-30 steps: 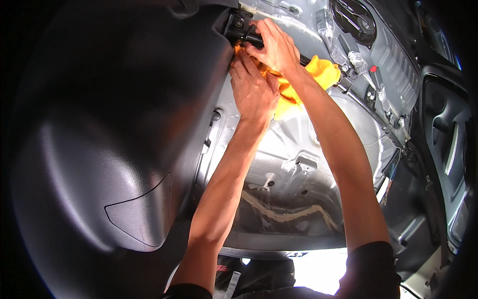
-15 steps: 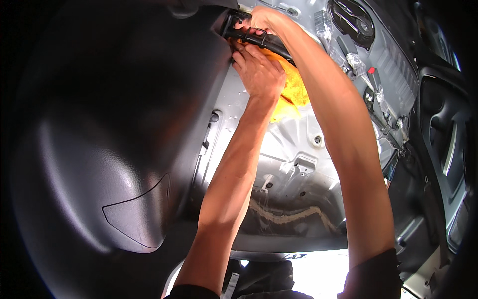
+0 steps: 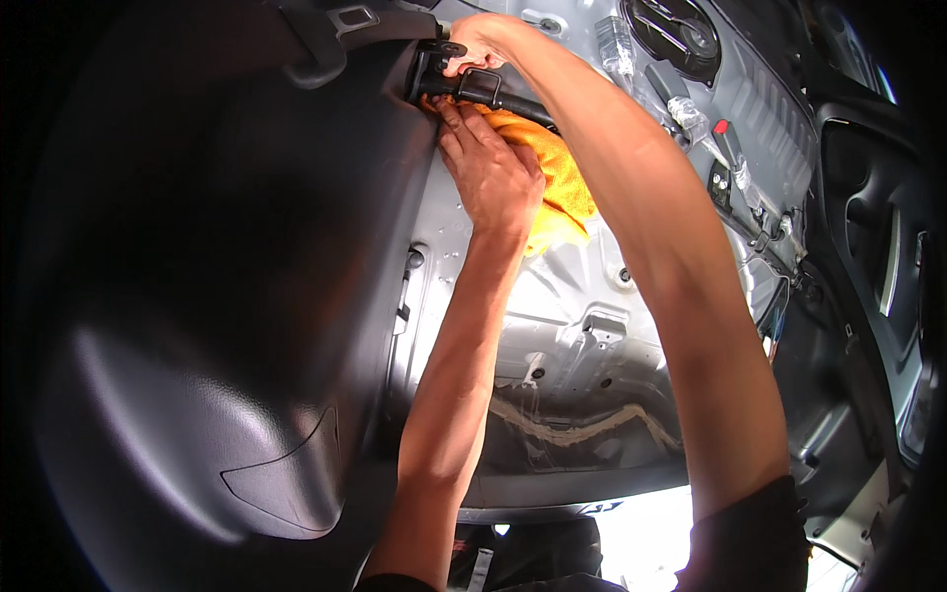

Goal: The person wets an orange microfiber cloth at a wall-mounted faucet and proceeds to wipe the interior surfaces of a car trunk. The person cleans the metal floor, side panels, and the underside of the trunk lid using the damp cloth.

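At the top of the view a black bar [image 3: 518,105] with a wire loop runs from the large dark panel towards my right forearm. My right hand [image 3: 477,47] reaches over from above, its fingers curled at the bar's end, partly hidden by the end fitting. Just below the bar, my left hand [image 3: 493,178] presses an orange-yellow cloth [image 3: 567,183], fingertips tucked up under the bar. Most of the cloth spreads out beyond that hand, over bare metal.
A big dark moulded panel [image 3: 217,266] fills the left side. Bare grey car-body metal [image 3: 552,340] lies between and behind my arms. A round black speaker [image 3: 681,39], plastic-wrapped connectors [image 3: 691,118] and a dark door trim [image 3: 868,217] stand to the right. A belt strap with a metal tongue [image 3: 353,17] hangs at top left.
The whole view has shifted, bringing the belt strap into sight. My right fingers curl more tightly by the bar's end, and the wire loop shows more openly. My left hand stays on the cloth.
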Demonstrator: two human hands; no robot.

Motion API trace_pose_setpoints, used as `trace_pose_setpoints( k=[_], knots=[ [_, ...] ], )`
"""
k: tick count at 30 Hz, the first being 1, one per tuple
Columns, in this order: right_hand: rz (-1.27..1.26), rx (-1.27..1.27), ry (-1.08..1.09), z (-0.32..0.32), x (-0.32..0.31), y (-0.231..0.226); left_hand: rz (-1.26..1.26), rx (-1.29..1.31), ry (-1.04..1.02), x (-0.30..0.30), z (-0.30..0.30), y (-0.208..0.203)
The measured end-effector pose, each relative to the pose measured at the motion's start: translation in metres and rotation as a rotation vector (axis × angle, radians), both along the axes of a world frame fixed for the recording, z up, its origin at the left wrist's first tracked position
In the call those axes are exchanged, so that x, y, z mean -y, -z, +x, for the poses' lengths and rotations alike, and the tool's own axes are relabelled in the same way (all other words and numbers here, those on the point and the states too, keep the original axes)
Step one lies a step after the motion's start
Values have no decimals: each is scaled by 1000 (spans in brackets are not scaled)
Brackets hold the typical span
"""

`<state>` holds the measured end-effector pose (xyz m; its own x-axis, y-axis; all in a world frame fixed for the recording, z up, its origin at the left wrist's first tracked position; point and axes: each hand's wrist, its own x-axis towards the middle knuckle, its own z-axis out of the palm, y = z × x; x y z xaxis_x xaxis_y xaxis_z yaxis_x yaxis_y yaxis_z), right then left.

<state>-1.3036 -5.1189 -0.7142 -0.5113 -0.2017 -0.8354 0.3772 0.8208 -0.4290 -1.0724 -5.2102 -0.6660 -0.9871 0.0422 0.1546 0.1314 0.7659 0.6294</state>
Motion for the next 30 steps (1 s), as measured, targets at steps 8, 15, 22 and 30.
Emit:
trace_pose_setpoints(
  k=[8,15,22,30],
  knots=[
    [-469,-486,344,44,-40,-22,26,-1,81,-17,14,-18],
    [-492,-563,434,44,-27,-11,-79,-8,56,-9,-4,-1],
    [-387,-711,387,67,-30,-23,-53,0,128,3,3,2],
    [-874,-307,451,48,-36,-17,-222,37,138,18,23,-13]
  ],
)
